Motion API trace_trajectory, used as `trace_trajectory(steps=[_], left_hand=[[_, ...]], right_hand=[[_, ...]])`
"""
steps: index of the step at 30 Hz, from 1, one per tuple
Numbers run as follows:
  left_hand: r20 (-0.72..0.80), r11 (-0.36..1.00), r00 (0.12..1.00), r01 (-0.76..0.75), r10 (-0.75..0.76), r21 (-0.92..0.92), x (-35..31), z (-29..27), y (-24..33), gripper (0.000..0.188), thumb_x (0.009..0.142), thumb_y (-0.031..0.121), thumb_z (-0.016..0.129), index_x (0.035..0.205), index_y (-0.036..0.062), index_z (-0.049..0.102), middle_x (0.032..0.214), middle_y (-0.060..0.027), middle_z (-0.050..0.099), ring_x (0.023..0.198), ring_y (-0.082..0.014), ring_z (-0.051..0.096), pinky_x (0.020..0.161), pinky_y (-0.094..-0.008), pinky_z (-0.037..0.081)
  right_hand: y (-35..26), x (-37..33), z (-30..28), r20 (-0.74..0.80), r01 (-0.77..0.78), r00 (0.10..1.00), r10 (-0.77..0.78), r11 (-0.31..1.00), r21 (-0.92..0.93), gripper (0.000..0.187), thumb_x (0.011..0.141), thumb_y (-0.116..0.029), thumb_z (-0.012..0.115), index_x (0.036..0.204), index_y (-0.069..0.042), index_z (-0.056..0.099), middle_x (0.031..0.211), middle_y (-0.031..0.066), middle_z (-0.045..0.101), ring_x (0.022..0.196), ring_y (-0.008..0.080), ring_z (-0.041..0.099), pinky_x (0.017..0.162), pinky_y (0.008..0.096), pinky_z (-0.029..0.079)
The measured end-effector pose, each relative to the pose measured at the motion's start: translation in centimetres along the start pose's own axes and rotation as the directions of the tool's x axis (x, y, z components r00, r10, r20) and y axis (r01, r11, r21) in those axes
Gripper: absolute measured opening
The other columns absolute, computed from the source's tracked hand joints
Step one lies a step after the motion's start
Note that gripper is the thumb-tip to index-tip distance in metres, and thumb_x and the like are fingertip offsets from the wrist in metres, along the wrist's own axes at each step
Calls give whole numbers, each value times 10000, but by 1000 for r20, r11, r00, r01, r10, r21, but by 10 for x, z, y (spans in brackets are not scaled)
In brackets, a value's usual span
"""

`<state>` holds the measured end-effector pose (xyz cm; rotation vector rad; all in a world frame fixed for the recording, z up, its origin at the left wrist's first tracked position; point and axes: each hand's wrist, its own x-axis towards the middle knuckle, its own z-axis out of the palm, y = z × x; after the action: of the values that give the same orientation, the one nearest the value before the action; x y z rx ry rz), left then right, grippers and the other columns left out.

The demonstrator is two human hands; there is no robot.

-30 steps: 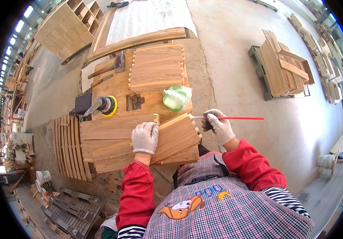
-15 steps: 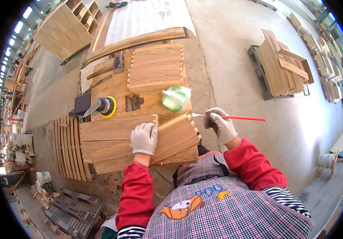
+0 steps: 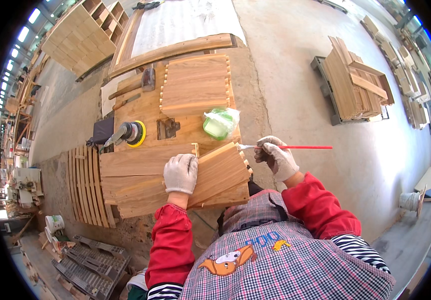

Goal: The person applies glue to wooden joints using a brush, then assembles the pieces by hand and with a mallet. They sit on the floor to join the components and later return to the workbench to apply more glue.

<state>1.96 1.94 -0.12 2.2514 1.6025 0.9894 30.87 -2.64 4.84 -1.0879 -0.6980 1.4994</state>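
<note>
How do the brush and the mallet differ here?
The brush is held in the right hand, while the mallet lies on the workbench.
The brush has a thin red handle; the mallet has a thicker wooden one.
The brush ends in a small pale tip, the mallet in a bulky dark head.
Both are long-handled tools.

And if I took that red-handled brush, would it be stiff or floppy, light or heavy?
The brush is likely light: its red handle looks slender. That handle is probably stiff, jutting straight beyond the right hand. The pale tip may flex; it looks bristly.
</note>
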Motion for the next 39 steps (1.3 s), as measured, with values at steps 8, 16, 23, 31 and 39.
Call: trace_trajectory(steps=[8, 16, 23, 31, 39], left_hand=[[22, 1000, 1000, 7, -7, -1, 0, -3, 4, 148, 845, 244, 582, 817, 109, 636, 819, -79, 639, 801, -300, 593, 705, -420, 450], [34, 1000, 999, 19, -18, -16, -1, -5, 3, 150, 844, 220, 579, 828, 84, 642, 834, -95, 640, 802, -310, 592, 716, -424, 453], [19, 1000, 1000, 9, -8, -8, -2, -1, 1, 135, 845, 233, 583, 817, 111, 633, 818, -76, 636, 799, -296, 592, 704, -418, 449], [3, 1000, 1000, 4, -4, -1, -1, -1, -1, 139, 843, 252, 591, 812, 124, 633, 809, -68, 635, 794, -291, 593, 697, -416, 449], [26, 1000, 1000, 12, -12, 3, -1, -2, 1, 138, 842, 230, 583, 821, 104, 638, 825, -78, 638, 803, -299, 591, 710, -420, 452]], right_hand=[[-4, -10, 16, 11, 118, 992, -123, 922, -368, 124, 913, -103, 526, 963, -1, 576, 819, 42, 583, 691, 111, 553, 626, 263, 480], [-14, -24, 26, 45, 132, 991, -127, 847, -514, 114, 889, -58, 527, 916, 19, 606, 740, 14, 562, 666, 74, 489, 592, 235, 432], [-12, -8, 33, 7, 160, 983, -181, 850, -502, 116, 885, -61, 528, 902, 17, 612, 702, 12, 555, 651, 76, 494, 577, 236, 426], [-16, -23, 31, 48, 154, 987, -156, 800, -580, 118, 882, -61, 534, 910, 23, 612, 755, 22, 574, 673, 87, 510, 602, 238, 441], [-14, -9, 40, -10, 152, 984, -178, 870, -469, 129, 895, -68, 520, 908, 27, 606, 739, 14, 563, 670, 79, 506, 594, 227, 431]])
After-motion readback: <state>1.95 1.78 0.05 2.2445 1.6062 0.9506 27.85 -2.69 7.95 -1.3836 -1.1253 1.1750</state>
